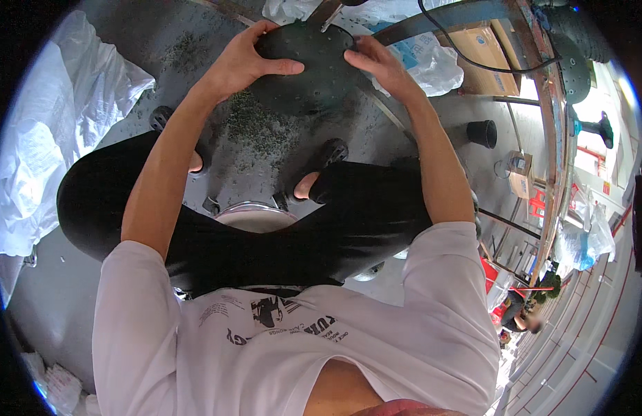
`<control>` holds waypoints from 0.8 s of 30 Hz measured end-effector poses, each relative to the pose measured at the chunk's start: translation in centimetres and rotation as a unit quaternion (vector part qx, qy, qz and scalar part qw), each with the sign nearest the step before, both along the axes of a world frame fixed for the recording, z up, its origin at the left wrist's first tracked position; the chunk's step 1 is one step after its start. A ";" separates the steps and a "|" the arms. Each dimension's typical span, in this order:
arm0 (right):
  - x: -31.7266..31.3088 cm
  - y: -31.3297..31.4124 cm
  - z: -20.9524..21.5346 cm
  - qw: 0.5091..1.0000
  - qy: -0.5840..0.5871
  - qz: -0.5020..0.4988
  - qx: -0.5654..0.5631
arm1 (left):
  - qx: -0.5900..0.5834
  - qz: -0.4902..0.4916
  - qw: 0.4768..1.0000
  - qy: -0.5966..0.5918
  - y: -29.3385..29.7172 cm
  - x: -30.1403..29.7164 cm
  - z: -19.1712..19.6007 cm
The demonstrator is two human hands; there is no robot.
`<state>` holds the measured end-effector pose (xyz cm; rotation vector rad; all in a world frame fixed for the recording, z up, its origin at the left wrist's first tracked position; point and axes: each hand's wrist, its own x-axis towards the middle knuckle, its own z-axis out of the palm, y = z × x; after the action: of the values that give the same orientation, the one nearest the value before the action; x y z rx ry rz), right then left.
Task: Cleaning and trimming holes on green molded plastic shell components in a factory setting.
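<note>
We grip the black disc (310, 66) with left hand (241, 62) and right hand (383, 66) on opposite edges, keeping it level over the floor (265, 139).

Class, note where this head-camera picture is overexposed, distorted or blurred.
Head view: daylight blows out the right edge by the green stool; fisheye bends the metal bar; black vignette rings the frame; both hands on the dark round disc stay sharp.

I see my left hand (241, 62) and right hand (383, 66) on a disc (314, 69) ahead of my knees; sheeting (50, 139) lies left, a box (484, 59) right.
</note>
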<state>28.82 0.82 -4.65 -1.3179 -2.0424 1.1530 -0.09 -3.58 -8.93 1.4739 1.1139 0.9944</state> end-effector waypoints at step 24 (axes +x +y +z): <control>0.0 -0.1 0.6 0.999 -0.022 -0.016 -0.046 | 0.057 0.076 0.989 0.115 0.2 -0.1 1.3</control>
<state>28.80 0.71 -4.09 -1.4278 -2.0128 1.2275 -0.22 -3.38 -7.67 1.6461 1.3723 1.0244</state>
